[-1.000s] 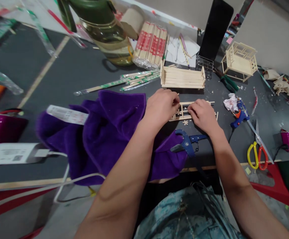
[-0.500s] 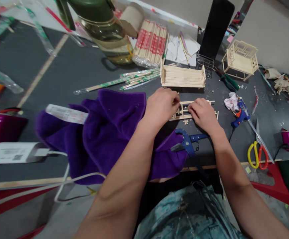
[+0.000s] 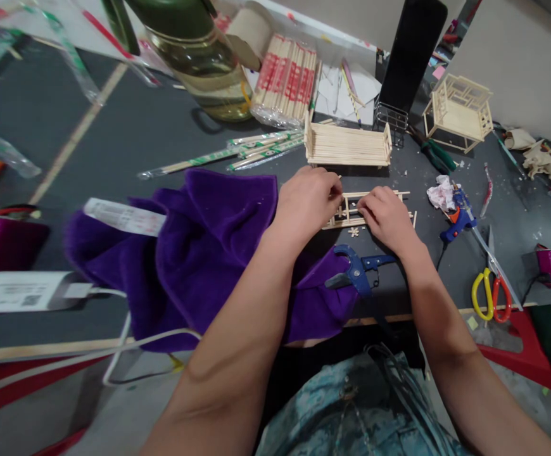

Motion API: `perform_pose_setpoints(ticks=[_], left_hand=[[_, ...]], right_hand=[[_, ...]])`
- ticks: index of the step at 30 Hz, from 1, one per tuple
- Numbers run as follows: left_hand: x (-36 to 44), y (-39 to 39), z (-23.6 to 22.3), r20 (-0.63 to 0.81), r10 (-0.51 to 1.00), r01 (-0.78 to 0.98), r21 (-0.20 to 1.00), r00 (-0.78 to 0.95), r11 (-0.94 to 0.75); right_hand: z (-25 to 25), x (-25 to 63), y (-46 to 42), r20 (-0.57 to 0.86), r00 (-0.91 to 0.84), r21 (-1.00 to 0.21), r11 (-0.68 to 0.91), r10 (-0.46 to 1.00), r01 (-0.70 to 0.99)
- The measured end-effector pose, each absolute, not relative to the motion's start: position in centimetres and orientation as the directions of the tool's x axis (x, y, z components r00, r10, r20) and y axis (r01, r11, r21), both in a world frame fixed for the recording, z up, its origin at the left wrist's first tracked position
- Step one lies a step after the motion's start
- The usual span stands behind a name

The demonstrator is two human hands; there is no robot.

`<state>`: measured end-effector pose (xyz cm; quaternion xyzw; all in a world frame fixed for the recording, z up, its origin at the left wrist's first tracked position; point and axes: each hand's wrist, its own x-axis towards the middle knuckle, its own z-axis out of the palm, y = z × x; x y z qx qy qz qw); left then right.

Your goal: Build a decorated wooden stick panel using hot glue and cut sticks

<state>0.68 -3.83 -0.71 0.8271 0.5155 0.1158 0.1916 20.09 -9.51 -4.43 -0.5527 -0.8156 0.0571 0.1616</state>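
Underneath, dark tabletop (image 3: 161,136): partly covered by a purple towel (image 3: 213,247).
Stick bench (image 3: 346,144): placed just beyond the stick frame (image 3: 348,212).
Stick frame: laid on the tabletop, spanned by both hands.
Left hand (image 3: 310,195): curled nearly closed at the frame's left end; grip hidden.
Right hand (image 3: 386,216): bent half-closed at its right; grip cannot be told.

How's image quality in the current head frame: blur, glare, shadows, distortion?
Head view: purple box and plastic wrapper at the left look soft, scissors crisper; head view: bottle leans, probably wide-angle stretch; head view: light is dim, with shading on the right forearm; head view: no glare washes out the stick frame, though fingers partly hide it.
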Motion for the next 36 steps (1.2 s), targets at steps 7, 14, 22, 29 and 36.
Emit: perform_pose_setpoints(ticks=[7, 14, 22, 29, 36], left_hand=[[0.67, -3.81, -0.86, 0.003, 0.898, 0.809, 0.432, 0.44, -0.398], [0.67, -3.69, -1.08, 0.015, 0.893, 0.8, 0.437, 0.45, -0.411], [0.52, -3.73, -1.11, 0.031, 0.892, 0.791, 0.449, 0.45, -0.415], [0.41, -3.68, -1.05, 0.038, 0.888, 0.776, 0.47, 0.458, -0.421], [0.44, -3.74, -0.68, 0.017, 0.888, 0.775, 0.482, 0.459, -0.41]], right_hand=[[-4.38, 20.01, -9.58, 0.207, -0.332, -0.292, 0.382, 0.92, 0.877], [-4.34, 20.21, -9.59, 0.222, -0.333, -0.311, 0.39, 0.916, 0.866], [-4.5, 19.99, -9.37, 0.162, -0.332, -0.274, 0.365, 0.929, 0.89], [-4.15, 19.72, -9.31, 0.149, -0.336, -0.237, 0.364, 0.93, 0.901], [-3.99, 19.46, -9.48, 0.164, -0.321, -0.19, 0.349, 0.933, 0.918]])
